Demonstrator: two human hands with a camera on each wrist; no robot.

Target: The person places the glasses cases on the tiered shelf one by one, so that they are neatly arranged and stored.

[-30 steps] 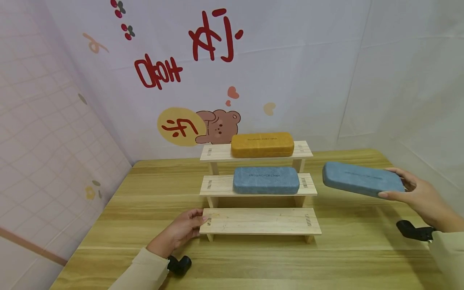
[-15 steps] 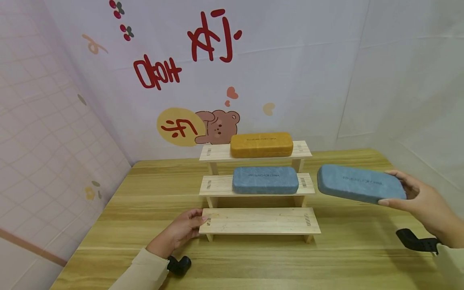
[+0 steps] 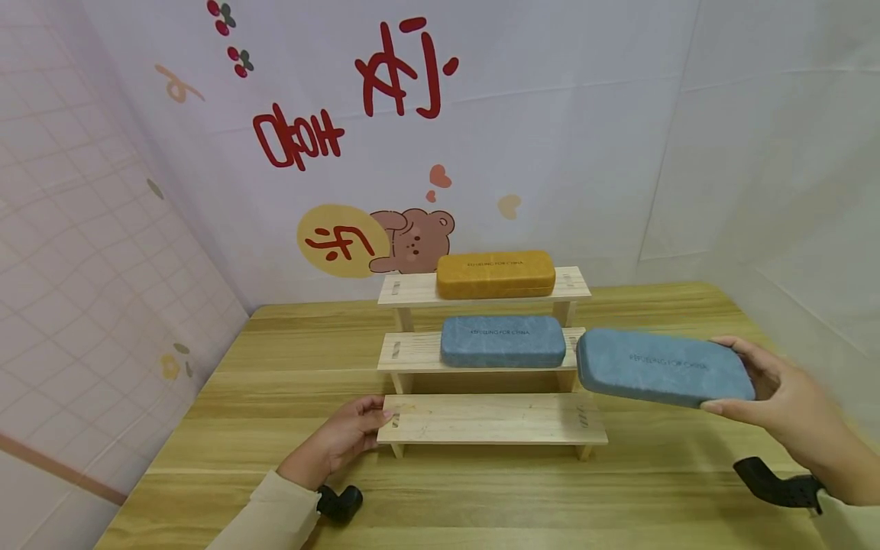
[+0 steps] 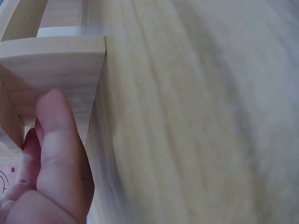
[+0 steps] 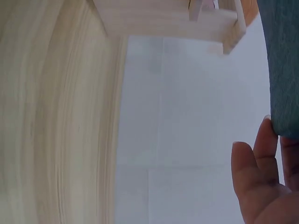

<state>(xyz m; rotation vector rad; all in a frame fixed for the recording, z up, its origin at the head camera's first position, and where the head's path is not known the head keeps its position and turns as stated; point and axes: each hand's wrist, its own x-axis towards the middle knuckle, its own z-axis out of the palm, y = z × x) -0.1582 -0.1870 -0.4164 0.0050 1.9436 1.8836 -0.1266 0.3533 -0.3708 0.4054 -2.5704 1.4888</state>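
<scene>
My right hand [image 3: 791, 405] holds a blue glasses case [image 3: 663, 367] by its right end, thumb at the front edge and fingers behind. The case is in the air, tilted slightly, its left end overlapping the right end of the stand's middle step in the head view. My left hand [image 3: 347, 435] grips the left end of the bottom step of a three-step wooden stand [image 3: 491, 420]; in the left wrist view its fingers [image 4: 58, 140] lie against the wood under the step. On the middle step lies another blue glasses case [image 3: 503, 342], and a mustard-yellow glasses case [image 3: 496, 275] lies on the top step.
The stand is on a wood-grain table [image 3: 289, 351]. Behind it hangs a white printed cloth [image 3: 571, 137] with red characters and a bear; a pale grid-patterned cloth [image 3: 96, 252] covers the left side. Each wrist carries a black band mount [image 3: 777, 485].
My right hand has carried the blue glasses case left and lower, toward the stand, and its top now faces the head camera more. My left hand stays on the bottom step.
</scene>
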